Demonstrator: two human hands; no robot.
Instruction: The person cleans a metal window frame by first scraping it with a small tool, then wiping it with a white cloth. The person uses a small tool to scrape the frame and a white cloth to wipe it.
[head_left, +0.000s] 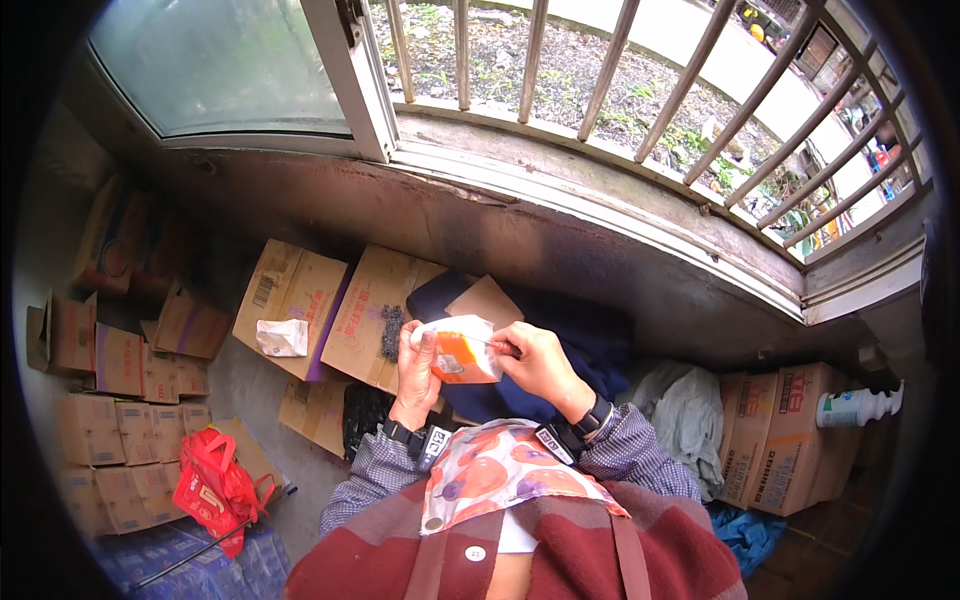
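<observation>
My left hand (416, 379) grips a white and orange packet (459, 346) by its left side, thumb in front. My right hand (544, 367) is at the packet's right edge, its fingers closed on a small thin tool (508, 349) with a reddish-dark handle. The tool's shaft meets the packet; its exact kind is hard to make out. Beneath my hands are dark blue cloth (592, 330) and a piece of brown cardboard (486, 300). A dark, lumpy strip (391, 332) lies left of my left hand, on a cardboard box (367, 300).
Another carton (289, 289) bears a crumpled white packet (282, 338). Stacked small boxes (90, 431) and a red bag (217, 480) are at left. At right are cartons (772, 442), a white pump bottle (855, 407) and grey plastic sheeting (679, 420). A barred window (532, 64) lies ahead.
</observation>
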